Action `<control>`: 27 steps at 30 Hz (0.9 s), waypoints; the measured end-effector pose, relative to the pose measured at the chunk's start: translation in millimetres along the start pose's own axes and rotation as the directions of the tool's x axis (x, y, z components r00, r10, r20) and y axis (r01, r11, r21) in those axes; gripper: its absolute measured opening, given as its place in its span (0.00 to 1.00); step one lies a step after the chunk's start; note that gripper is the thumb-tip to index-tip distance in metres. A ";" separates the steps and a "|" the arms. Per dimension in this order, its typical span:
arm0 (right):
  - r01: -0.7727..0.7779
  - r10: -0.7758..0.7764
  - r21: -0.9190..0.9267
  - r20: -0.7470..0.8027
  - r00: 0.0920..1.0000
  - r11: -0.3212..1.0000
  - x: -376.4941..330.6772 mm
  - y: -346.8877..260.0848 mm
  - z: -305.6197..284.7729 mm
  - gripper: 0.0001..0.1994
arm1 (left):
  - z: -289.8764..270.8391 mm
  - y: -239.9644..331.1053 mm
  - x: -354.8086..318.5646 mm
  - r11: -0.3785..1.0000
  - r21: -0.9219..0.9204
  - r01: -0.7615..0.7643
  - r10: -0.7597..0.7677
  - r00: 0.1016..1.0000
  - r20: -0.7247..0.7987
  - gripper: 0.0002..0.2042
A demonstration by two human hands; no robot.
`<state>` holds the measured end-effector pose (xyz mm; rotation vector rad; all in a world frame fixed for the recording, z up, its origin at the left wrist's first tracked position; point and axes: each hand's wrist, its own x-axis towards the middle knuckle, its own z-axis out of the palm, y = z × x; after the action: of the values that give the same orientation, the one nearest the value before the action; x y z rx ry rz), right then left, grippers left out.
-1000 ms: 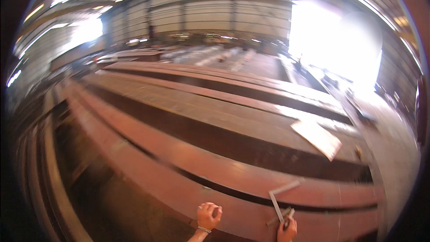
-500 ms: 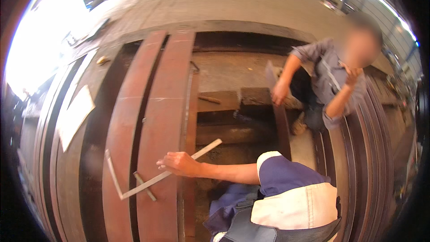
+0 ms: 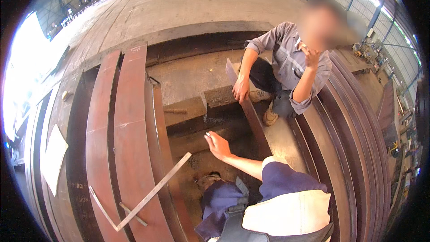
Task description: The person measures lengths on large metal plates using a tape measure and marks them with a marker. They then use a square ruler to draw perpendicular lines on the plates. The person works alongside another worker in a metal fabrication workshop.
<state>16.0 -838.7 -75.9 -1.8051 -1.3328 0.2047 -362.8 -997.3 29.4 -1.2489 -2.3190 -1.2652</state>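
My right hand (image 3: 218, 146) is raised over the gap to the right of the reddish-brown steel beams, its fingers pinched together. A small pale piece (image 3: 208, 135), perhaps chalk, shows at the fingertips. Left of the hand, a steel L-shaped square (image 3: 154, 192) lies across two steel beams (image 3: 130, 112), apart from my fingers. One end of its long leg juts out over the gap. A short thin bar (image 3: 139, 219) crosses the square near its corner. Thin pale lines mark the beams. My left hand is out of view.
A co-worker (image 3: 286, 58) squats across the gap, one hand on an upright steel plate (image 3: 251, 112). More long beams (image 3: 354, 130) run along the right. A pale sheet (image 3: 54, 159) lies on the left beams. A rod-like piece (image 3: 175, 111) rests on a ledge in the gap.
My right hand has left the square and moved away from the beams, over the gap. The square still lies on the beams. The whole view has shifted.
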 end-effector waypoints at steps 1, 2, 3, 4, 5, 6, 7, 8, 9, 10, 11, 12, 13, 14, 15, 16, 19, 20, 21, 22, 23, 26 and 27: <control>-0.106 0.112 -0.073 0.075 0.991 0.992 -9.5 15.4 -6.0 0.14 | 0.9 0.6 -0.4 1.000 -0.018 0.017 -0.017 1.000 0.012 0.13; -0.112 0.129 -0.137 0.125 0.984 0.984 -21.6 33.7 -10.5 0.14 | -0.1 0.9 -1.3 0.999 -0.034 0.035 -0.034 0.999 0.026 0.13; -0.118 0.154 -0.204 0.169 0.974 0.972 -36.1 56.2 -17.0 0.14 | 1.1 2.0 -1.2 0.997 -0.051 0.051 -0.048 0.998 0.045 0.13; -0.121 0.196 -0.291 0.246 0.949 0.949 -50.0 80.2 -25.4 0.14 | 2.0 2.4 -2.2 0.995 -0.071 0.065 -0.060 0.996 0.066 0.13; -0.117 0.245 -0.376 0.315 0.917 0.919 -65.0 105.7 -34.4 0.14 | 3.6 4.0 -2.3 0.993 -0.092 0.079 -0.071 0.994 0.088 0.13; -0.147 0.326 -0.454 0.345 0.880 0.879 -88.8 137.0 -45.7 0.16 | 6.6 5.7 -3.5 0.988 -0.120 0.093 -0.079 0.989 0.122 0.13; -0.167 0.403 -0.528 0.370 0.837 0.832 -102.9 159.0 -57.1 0.17 | 9.2 7.3 -3.8 0.983 -0.144 0.112 -0.090 0.984 0.152 0.13; -0.157 0.564 -0.615 0.552 0.614 0.773 -102.1 159.6 -65.9 0.19 | 8.3 4.1 -3.9 0.979 -0.154 0.130 -0.103 0.981 0.167 0.13; -0.117 0.687 -0.694 0.647 0.330 0.710 -97.0 149.7 -79.5 0.21 | 9.1 3.1 -4.2 0.974 -0.172 0.146 -0.113 0.976 0.185 0.13; -0.069 0.689 -0.708 0.654 0.311 0.703 -101.4 152.8 -84.2 0.22 | 10.2 2.5 -4.8 0.968 -0.190 0.162 -0.123 0.971 0.203 0.13; -0.030 0.698 -0.723 0.653 0.294 0.690 -108.9 154.3 -92.1 0.23 | 10.5 2.4 -4.4 0.961 -0.214 0.176 -0.125 0.965 0.230 0.13; 0.009 0.653 -0.696 0.678 0.339 0.718 -104.8 145.2 -96.0 0.22 | 8.8 2.8 -3.8 0.955 -0.235 0.182 -0.125 0.963 0.237 0.13; 0.052 0.603 -0.668 0.701 0.381 0.743 -97.5 136.8 -97.6 0.21 | 6.9 3.4 -3.2 0.949 -0.254 0.189 -0.126 0.962 0.242 0.13; -0.039 0.632 -0.673 0.671 0.388 0.739 -98.7 138.1 -101.2 0.21 | 6.9 6.3 -3.7 0.943 -0.274 0.189 -0.113 0.956 0.272 0.13; -0.123 0.664 -0.685 0.620 0.418 0.718 -97.4 144.1 -98.1 0.21 | 6.8 9.4 -4.2 0.937 -0.292 0.191 -0.100 0.949 0.300 0.14; -0.206 0.694 -0.689 0.567 0.442 0.695 -92.7 155.1 -89.0 0.20 | 6.7 12.7 -5.0 0.931 -0.309 0.195 -0.089 0.941 0.326 0.14; -0.218 0.637 -0.632 0.571 0.518 0.743 -81.6 170.5 -65.1 0.19 | 3.1 25.2 -7.6 0.922 -0.340 0.187 -0.036 0.914 0.404 0.14; -0.246 0.623 -0.599 0.574 0.531 0.762 -69.9 167.1 -62.1 0.19 | 2.4 30.2 -7.6 0.917 -0.354 0.183 -0.015 0.904 0.427 0.14; -0.277 0.611 -0.565 0.574 0.545 0.777 -60.2 162.7 -58.4 0.20 | 1.9 36.2 -9.3 0.913 -0.368 0.177 0.009 0.892 0.453 0.14; -0.286 0.602 -0.543 0.593 0.535 0.789 -51.1 157.8 -55.2 0.20 | 2.6 43.5 -10.8 0.907 -0.385 0.171 0.039 0.876 0.481 0.14; -0.299 0.595 -0.523 0.608 0.525 0.798 -42.9 152.0 -52.3 0.20 | 10.8 53.1 -13.8 0.901 -0.402 0.165 0.072 0.856 0.511 0.14; -0.326 0.550 -0.443 0.644 0.532 0.835 -32.3 158.2 -63.1 0.21 | 42.1 84.9 -29.8 0.871 -0.466 0.158 0.191 0.764 0.616 0.14; -0.359 0.531 -0.392 0.652 0.542 0.847 -32.4 159.8 -73.1 0.22 | 56.4 99.7 -41.3 0.864 -0.479 0.158 0.227 0.726 0.649 0.14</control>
<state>157.0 -914.7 -155.2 -2.3580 -1.4028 1.2629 -250.4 -950.8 31.4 -2.2804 -2.4437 -1.6854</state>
